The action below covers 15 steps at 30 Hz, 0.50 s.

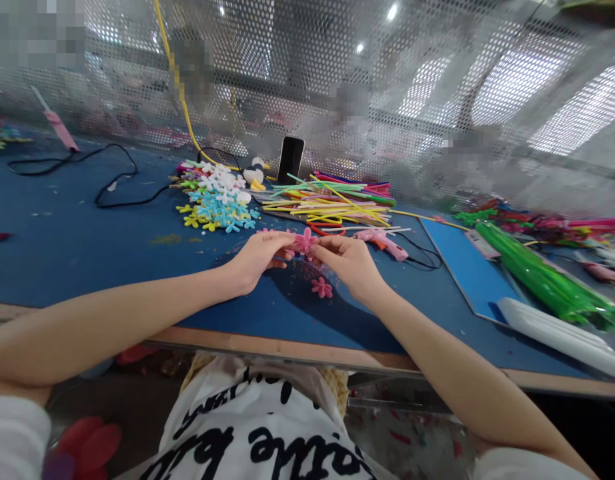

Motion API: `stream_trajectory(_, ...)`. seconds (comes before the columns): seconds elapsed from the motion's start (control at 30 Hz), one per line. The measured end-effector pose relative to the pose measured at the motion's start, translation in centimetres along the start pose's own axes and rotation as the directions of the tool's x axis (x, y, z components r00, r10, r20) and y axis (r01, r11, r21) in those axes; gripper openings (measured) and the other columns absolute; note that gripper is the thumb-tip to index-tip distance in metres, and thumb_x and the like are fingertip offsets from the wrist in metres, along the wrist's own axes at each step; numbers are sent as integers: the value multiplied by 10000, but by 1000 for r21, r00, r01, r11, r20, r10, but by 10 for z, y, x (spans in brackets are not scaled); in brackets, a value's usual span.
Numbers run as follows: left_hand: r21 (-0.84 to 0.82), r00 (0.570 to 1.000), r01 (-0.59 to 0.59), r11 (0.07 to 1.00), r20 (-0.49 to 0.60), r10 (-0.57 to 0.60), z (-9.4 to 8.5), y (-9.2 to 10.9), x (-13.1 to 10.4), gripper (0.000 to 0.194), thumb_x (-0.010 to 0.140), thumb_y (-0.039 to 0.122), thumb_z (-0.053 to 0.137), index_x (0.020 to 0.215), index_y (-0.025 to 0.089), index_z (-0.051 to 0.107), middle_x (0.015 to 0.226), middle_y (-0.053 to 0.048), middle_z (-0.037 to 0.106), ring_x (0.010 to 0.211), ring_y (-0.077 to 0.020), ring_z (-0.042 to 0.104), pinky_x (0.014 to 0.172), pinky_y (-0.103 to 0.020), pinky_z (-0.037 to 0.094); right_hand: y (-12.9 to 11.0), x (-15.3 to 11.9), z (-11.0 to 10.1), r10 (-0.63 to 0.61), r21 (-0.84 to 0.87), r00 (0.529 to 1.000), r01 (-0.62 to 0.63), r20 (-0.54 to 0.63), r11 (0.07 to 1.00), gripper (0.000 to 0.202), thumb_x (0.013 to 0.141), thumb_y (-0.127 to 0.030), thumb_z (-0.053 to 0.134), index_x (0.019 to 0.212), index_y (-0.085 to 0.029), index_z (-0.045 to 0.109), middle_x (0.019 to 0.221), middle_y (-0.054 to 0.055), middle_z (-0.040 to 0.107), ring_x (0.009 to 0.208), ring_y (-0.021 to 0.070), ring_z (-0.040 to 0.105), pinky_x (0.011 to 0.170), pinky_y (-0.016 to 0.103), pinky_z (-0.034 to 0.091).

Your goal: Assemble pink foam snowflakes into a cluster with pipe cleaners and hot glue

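Note:
A pink flower [306, 241] with several fuzzy petals is held between both hands above the blue table. My left hand [261, 257] pinches its left side, fingers closed. From the right, my right hand [348, 261] grips its other edge between thumb and forefinger. Another pink flower [322, 287] lies on the table just below the hands. Part of some more pink pieces shows behind my left fingers. Beyond my left hand is a pile of white, blue and yellow flowers [218, 198]. A bundle of coloured pipe cleaners [332, 203] lies behind the hands.
A pink glue gun [382, 243] with a black cable lies right of the bundle, near orange-handled scissors [327, 229]. A phone [290, 160] stands upright by the mesh screen [307, 87]. On the right are a blue board [467, 267], a green plastic-wrapped bundle [542, 270] and white sticks [562, 337].

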<state>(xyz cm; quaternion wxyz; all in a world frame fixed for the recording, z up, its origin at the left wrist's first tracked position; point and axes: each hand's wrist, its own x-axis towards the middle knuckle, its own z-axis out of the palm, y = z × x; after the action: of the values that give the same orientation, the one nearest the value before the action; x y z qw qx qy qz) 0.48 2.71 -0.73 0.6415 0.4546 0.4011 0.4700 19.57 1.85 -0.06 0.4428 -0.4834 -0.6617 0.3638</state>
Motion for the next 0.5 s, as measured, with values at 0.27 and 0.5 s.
stream_trajectory(0.27, 75, 998, -49, 996, -30, 51, -1, -2, 2, 269, 665, 371, 831, 822, 174, 737, 739, 5, 636, 645, -93, 518, 578, -214, 425, -4, -1, 0, 17, 28, 1000, -17, -2, 999, 304, 776, -455, 742, 837, -158, 750, 765, 32, 719, 668, 136, 579, 666, 286, 458)
stream_trajectory(0.5, 76, 997, -63, 995, -38, 66, -2, -3, 1, 299, 628, 399, 851, 805, 178, 757, 791, -19, 674, 683, -109, 533, 597, -226, 430, -7, -6, 1, -13, 18, 999, 12, 52, 1000, 368, 816, -530, 712, 846, -164, 739, 771, 24, 702, 669, 131, 560, 653, 277, 444)
